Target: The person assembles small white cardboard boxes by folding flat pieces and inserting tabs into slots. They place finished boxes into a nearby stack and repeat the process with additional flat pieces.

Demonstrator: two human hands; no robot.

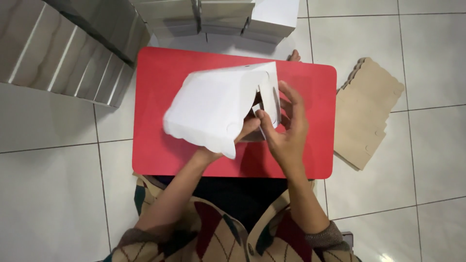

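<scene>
Both hands fold a white cardboard box (216,104) above the red tabletop (155,145)
Right hand (286,131) fingers pinch its 3 o'clock flap; left hand (245,131), underneath, probably grips it

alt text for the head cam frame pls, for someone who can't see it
Seen from above, a person's left hand and right hand hold a partly folded white cardboard box over a red tray on a tiled floor. A stack of flat brown cardboard blanks lies to the right; finished white boxes sit stacked at top.
</scene>
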